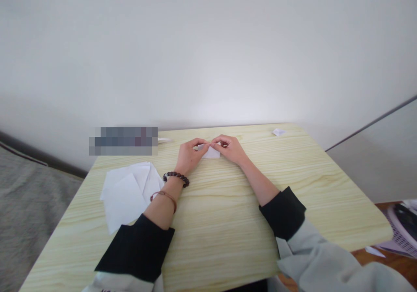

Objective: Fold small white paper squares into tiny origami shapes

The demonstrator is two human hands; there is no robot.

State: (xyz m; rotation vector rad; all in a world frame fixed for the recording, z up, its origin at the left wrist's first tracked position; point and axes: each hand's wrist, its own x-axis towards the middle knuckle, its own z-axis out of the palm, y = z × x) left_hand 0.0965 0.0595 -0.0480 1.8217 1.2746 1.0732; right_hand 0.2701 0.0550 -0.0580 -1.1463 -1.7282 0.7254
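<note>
A small folded piece of white paper (pixel 213 152) is at the middle of the table, toward its far side. My left hand (pixel 190 155) pinches its upper left part between thumb and fingers. From the other side, my right hand (pixel 230 148) pinches the top of the same paper, and the fingertips of both hands nearly meet there. The fingers cover the paper's upper edge, so its exact folds are hidden. Left of my left forearm lies a loose stack of white paper sheets (pixel 125 196), overlapping at different angles.
A small folded paper piece (pixel 278 132) rests near the far right corner of the light wood-grain table (pixel 221 231). A blurred-out item (pixel 125 141) sits at the far left. The wall stands behind the table. A lilac basket (pixel 399 229) is on the floor at right.
</note>
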